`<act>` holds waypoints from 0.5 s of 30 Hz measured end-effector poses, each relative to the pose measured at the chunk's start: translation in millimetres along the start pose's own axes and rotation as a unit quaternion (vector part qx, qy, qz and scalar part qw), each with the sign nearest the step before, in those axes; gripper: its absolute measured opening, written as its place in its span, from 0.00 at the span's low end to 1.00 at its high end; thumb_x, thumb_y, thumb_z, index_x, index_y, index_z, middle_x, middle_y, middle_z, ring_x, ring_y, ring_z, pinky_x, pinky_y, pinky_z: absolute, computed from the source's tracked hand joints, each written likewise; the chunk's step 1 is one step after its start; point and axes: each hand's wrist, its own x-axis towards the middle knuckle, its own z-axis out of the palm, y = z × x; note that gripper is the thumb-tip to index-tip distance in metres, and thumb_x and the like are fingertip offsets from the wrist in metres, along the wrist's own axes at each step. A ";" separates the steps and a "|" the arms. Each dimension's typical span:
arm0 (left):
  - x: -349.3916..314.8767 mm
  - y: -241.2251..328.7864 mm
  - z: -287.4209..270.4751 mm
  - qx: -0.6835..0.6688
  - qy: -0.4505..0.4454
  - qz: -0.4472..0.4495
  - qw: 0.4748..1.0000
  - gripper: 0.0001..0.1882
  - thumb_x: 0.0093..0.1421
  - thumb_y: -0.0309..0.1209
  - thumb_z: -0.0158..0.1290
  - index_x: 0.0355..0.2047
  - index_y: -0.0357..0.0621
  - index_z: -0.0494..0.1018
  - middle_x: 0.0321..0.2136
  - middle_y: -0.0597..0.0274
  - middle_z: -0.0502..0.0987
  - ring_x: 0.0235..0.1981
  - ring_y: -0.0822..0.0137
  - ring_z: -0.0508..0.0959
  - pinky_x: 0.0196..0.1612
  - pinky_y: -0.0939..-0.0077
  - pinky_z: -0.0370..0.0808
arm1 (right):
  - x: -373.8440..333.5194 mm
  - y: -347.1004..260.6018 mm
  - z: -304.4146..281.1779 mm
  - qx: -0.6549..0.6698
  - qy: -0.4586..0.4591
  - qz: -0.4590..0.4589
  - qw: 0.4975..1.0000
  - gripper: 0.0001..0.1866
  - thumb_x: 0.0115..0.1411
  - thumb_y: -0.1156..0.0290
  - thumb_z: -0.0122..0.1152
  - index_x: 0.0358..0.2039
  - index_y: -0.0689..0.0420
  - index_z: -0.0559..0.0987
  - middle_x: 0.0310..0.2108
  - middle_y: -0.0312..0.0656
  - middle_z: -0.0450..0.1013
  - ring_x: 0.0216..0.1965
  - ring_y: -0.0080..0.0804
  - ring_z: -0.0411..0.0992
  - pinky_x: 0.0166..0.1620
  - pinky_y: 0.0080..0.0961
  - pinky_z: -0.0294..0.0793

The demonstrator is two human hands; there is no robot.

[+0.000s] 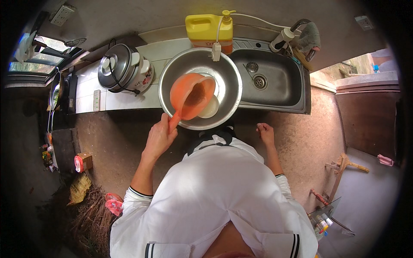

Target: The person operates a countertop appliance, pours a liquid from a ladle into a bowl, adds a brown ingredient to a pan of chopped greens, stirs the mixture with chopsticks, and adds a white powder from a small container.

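My left hand is closed round the handle of an orange plastic water dipper. The dipper is tilted over a wide stainless steel basin, with its mouth facing right. Under the dipper, partly hidden by it, a white bowl lies in the basin. My right hand hangs in front of the counter, below the sink; its fingers are curled in and nothing shows in them. Whether water is leaving the dipper I cannot make out.
Right of the basin is a steel sink with a faucet above. Behind stands a yellow jug with a pump; a white plug hangs by its cord over the basin's rim. A rice cooker sits left, and brushwood lies on the floor.
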 end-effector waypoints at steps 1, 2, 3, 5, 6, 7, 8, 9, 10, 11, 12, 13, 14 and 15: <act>0.6 0.8 -0.3 0.001 -0.001 -0.002 1.000 0.18 0.55 0.27 0.58 0.40 0.38 0.62 0.29 0.40 0.75 0.33 0.37 0.77 0.36 0.51 0.72 | -1.0 -2.7 -0.9 -0.004 0.000 0.010 1.000 0.13 0.62 0.59 0.62 0.33 0.57 0.83 0.23 0.32 0.76 0.21 0.18 0.68 0.26 0.21 0.68; 0.4 1.3 -1.1 0.001 -0.001 -0.004 1.000 0.18 0.55 0.27 0.58 0.40 0.38 0.62 0.29 0.40 0.75 0.33 0.37 0.77 0.36 0.51 0.72 | -1.7 -4.8 -1.6 -0.009 -0.001 0.019 1.000 0.14 0.62 0.59 0.62 0.34 0.58 0.84 0.23 0.33 0.77 0.22 0.19 0.69 0.28 0.22 0.69; 0.3 1.5 -1.5 0.001 -0.002 -0.006 1.000 0.18 0.55 0.27 0.58 0.40 0.38 0.62 0.29 0.40 0.75 0.33 0.38 0.77 0.36 0.51 0.72 | -2.6 -6.6 -1.8 -0.007 -0.001 0.018 1.000 0.14 0.62 0.59 0.62 0.34 0.58 0.84 0.23 0.33 0.77 0.22 0.19 0.69 0.28 0.22 0.69; 0.4 -0.2 -1.4 0.000 0.003 0.000 1.000 0.18 0.55 0.27 0.58 0.40 0.38 0.62 0.28 0.40 0.75 0.33 0.38 0.77 0.35 0.51 0.72 | -4.4 -9.4 -1.3 -0.002 -0.001 0.017 1.000 0.14 0.62 0.60 0.62 0.34 0.58 0.84 0.23 0.33 0.77 0.22 0.19 0.69 0.28 0.21 0.69; 0.4 -0.8 -1.5 -0.001 0.005 0.003 1.000 0.18 0.55 0.27 0.58 0.40 0.38 0.62 0.28 0.40 0.75 0.33 0.38 0.77 0.35 0.51 0.72 | -5.2 -10.6 -1.2 -0.001 -0.001 0.019 1.000 0.13 0.62 0.60 0.62 0.34 0.58 0.84 0.23 0.33 0.77 0.22 0.18 0.69 0.27 0.21 0.69; 0.4 -0.7 -1.8 0.000 0.005 0.003 1.000 0.18 0.54 0.27 0.58 0.40 0.38 0.62 0.28 0.40 0.75 0.33 0.38 0.77 0.35 0.52 0.72 | -6.0 -11.7 -1.1 0.001 0.000 0.021 1.000 0.13 0.62 0.60 0.62 0.34 0.58 0.84 0.24 0.33 0.77 0.22 0.18 0.69 0.27 0.21 0.69; 0.3 -0.3 -2.5 0.000 0.005 0.003 1.000 0.18 0.54 0.27 0.58 0.40 0.38 0.62 0.28 0.40 0.75 0.32 0.38 0.77 0.35 0.52 0.72 | -6.2 -11.7 -1.1 0.002 0.001 0.023 1.000 0.13 0.62 0.60 0.62 0.34 0.58 0.84 0.24 0.33 0.77 0.22 0.18 0.69 0.27 0.21 0.69; 0.4 -0.1 -2.9 0.000 0.005 0.004 1.000 0.18 0.54 0.27 0.58 0.40 0.38 0.62 0.28 0.40 0.75 0.32 0.38 0.77 0.35 0.52 0.72 | -6.4 -11.6 -0.9 0.002 0.001 0.017 1.000 0.13 0.62 0.60 0.62 0.33 0.57 0.83 0.23 0.32 0.76 0.21 0.18 0.67 0.25 0.20 0.67; 0.6 -0.3 -2.8 0.000 0.005 0.004 1.000 0.18 0.54 0.27 0.58 0.40 0.38 0.62 0.27 0.40 0.75 0.32 0.38 0.77 0.35 0.52 0.72 | -6.7 -11.5 -0.4 0.001 0.001 0.012 1.000 0.12 0.63 0.59 0.61 0.32 0.56 0.82 0.23 0.31 0.75 0.19 0.17 0.66 0.23 0.20 0.66; 1.0 -0.5 -2.7 0.000 0.006 0.004 1.000 0.18 0.54 0.27 0.58 0.40 0.38 0.62 0.27 0.40 0.75 0.32 0.38 0.77 0.35 0.52 0.72 | -6.5 -10.6 0.0 0.001 0.001 0.006 1.000 0.12 0.64 0.59 0.61 0.31 0.55 0.81 0.23 0.29 0.74 0.18 0.16 0.64 0.21 0.19 0.65; 1.3 -0.6 -2.7 -0.001 0.006 0.004 1.000 0.18 0.54 0.27 0.58 0.40 0.38 0.62 0.27 0.40 0.75 0.32 0.38 0.77 0.35 0.52 0.72 | -6.2 -9.7 0.1 0.000 0.002 0.005 1.000 0.12 0.64 0.59 0.61 0.31 0.55 0.81 0.23 0.29 0.74 0.18 0.16 0.64 0.21 0.19 0.65; 1.4 -0.1 -3.3 -0.001 0.006 0.004 1.000 0.18 0.54 0.27 0.58 0.40 0.38 0.62 0.27 0.40 0.75 0.32 0.38 0.77 0.35 0.51 0.72 | -6.0 -8.9 -0.2 -0.002 0.003 0.003 1.000 0.12 0.64 0.59 0.61 0.31 0.54 0.81 0.23 0.29 0.74 0.18 0.16 0.64 0.21 0.19 0.64; 1.5 0.6 -4.1 -0.001 0.005 0.003 1.000 0.18 0.54 0.27 0.58 0.40 0.38 0.62 0.27 0.40 0.75 0.32 0.37 0.77 0.35 0.51 0.72 | -6.0 -8.9 -0.4 -0.004 0.003 0.001 1.000 0.12 0.64 0.59 0.61 0.31 0.54 0.81 0.23 0.29 0.74 0.18 0.16 0.64 0.21 0.19 0.64; 1.6 1.1 -4.7 -0.001 0.005 0.003 1.000 0.18 0.54 0.26 0.58 0.40 0.38 0.62 0.27 0.40 0.75 0.33 0.37 0.77 0.35 0.51 0.72 | -6.0 -9.0 -0.9 -0.003 0.001 0.007 1.000 0.13 0.63 0.59 0.61 0.32 0.56 0.82 0.23 0.30 0.75 0.19 0.17 0.66 0.23 0.20 0.66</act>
